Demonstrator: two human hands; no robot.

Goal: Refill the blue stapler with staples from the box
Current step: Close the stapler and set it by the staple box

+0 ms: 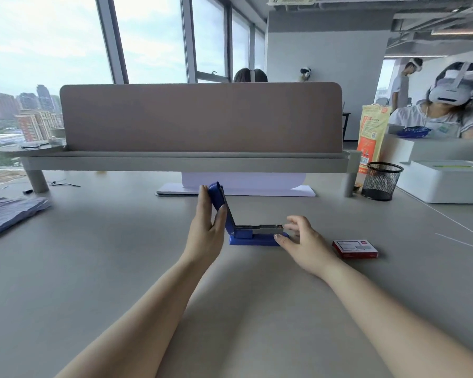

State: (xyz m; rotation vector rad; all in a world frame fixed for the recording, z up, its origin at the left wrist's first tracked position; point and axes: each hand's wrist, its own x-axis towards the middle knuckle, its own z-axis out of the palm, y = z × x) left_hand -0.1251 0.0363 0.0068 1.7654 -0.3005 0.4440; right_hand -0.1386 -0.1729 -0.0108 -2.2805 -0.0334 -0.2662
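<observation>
No legible text anywhere: the red staple box [354,249] carries a white label with print too small to read, and the orange-yellow bag [372,132] shows printed characters and a barcode, all blurred.

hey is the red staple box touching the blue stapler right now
Apart. The head view shows bare desk between the staple box and the stapler, with the right hand lying between them.
</observation>
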